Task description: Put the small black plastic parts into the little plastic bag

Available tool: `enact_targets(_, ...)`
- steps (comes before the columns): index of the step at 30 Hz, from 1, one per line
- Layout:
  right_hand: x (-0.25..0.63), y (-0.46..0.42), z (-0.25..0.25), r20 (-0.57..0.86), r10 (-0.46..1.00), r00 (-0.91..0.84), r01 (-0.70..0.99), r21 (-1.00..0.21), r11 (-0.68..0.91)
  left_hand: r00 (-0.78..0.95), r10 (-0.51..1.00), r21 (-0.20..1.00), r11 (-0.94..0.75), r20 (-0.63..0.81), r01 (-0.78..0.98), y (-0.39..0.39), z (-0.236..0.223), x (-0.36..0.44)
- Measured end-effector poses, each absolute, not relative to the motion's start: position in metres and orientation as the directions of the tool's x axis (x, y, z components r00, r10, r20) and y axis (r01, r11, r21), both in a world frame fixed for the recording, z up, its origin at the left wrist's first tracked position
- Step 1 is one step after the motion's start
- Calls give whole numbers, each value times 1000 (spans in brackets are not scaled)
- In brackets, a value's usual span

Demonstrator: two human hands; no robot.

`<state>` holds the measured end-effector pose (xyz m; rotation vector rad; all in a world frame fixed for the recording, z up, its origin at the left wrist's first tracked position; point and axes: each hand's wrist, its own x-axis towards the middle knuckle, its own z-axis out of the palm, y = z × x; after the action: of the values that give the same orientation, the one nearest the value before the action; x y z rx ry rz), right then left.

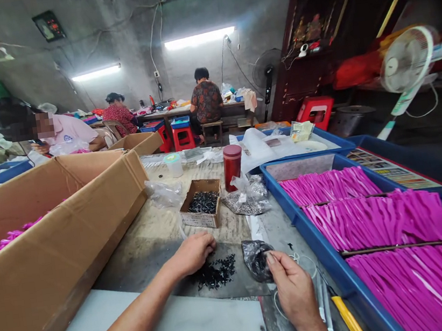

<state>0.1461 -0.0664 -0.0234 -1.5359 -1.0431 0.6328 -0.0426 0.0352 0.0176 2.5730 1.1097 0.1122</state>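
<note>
Right hand [292, 286] has thumb and finger pinched on the edge of a crumpled black plastic bag [257, 261], near the middle of the worktop [234, 234]. Over to the left, the left hand [194, 251] rests with fingers curled down at the far edge of a loose heap of small black pieces [215, 272]; from where I stand I can't tell whether those fingers have closed on any. The heap lies between that hand and the bag.

On the near side there's a pale board [193, 329], and at near right a yellow-handled tool [349, 319] beside a blue tray [324, 252], which is packed with rows of magenta strips [383, 220]. Along the left stands a long cardboard box [63, 235], open, with magenta pieces [8, 238] inside.

Past the hands, a small carton [199, 221] holds dark slivers [203, 202]; to its right are a clear bag [246, 203] and a dark red canister [232, 166]. A lidded tub [173, 166] stands farther left.

At the far side I see three people: one in a pale pink shirt [73, 129] bent forward on the left, one in a red top [117, 117], one in a patterned top [206, 102] with back turned. A white fan [407, 62] stands far right.
</note>
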Motion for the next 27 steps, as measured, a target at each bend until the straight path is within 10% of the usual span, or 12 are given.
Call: enact_targets(27, 145, -69, -16, 141, 863, 486, 244, -970, 21, 692, 712, 306, -637, -118, 708, 30, 17, -35)
